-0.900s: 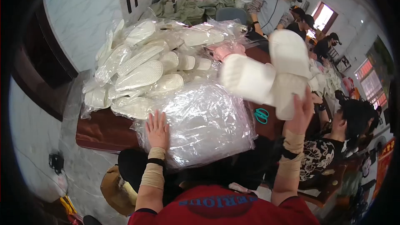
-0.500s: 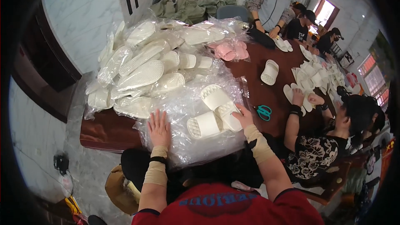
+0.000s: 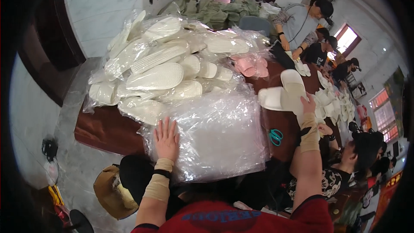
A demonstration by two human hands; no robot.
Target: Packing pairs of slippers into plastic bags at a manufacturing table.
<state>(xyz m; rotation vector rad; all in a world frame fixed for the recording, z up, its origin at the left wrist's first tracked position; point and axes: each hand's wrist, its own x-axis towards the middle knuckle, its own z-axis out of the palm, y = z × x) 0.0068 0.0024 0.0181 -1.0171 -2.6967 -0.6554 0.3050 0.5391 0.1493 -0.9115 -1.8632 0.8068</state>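
Observation:
My left hand (image 3: 166,139) lies flat with fingers spread on a stack of clear plastic bags (image 3: 217,133) at the near edge of the brown table (image 3: 103,129). My right hand (image 3: 307,105) is raised to the right and grips a pair of white slippers (image 3: 282,95) held above the table. A big heap of white slippers in clear bags (image 3: 159,69) fills the table's left and far side, just beyond the left hand.
Pink slippers in a bag (image 3: 248,65) lie behind the stack. Teal scissors (image 3: 275,136) rest on the table at right. Other people (image 3: 302,21) work along the right side with more white slippers (image 3: 332,103). A brown hat (image 3: 110,190) is on the floor.
My right hand has lifted the pair of white slippers off the plastic stack and carried it up to the right. My left hand stays pressed on the plastic.

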